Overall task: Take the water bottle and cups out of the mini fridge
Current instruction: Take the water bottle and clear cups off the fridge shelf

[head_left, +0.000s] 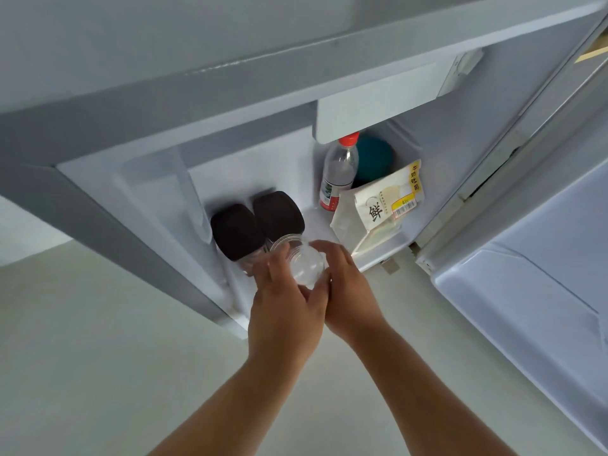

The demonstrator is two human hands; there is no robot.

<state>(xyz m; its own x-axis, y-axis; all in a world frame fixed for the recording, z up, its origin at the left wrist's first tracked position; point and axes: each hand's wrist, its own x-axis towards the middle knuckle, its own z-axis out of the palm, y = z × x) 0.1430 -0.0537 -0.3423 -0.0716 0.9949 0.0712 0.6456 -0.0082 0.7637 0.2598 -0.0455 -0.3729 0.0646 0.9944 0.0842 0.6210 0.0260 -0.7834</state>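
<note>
Hands (316,291) clasping cups (297,258), clear, stacked

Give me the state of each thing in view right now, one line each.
Mini fridge: open.
Fridge door: swung wide open.
Clear cup: tilted, held at the fridge's front edge.
Left hand: gripping the cup.
Right hand: on the cup.
Water bottle: upright inside, capped.
Two dark-lidded jars: inside, lids on.
Bread bag: leaning inside.
</note>
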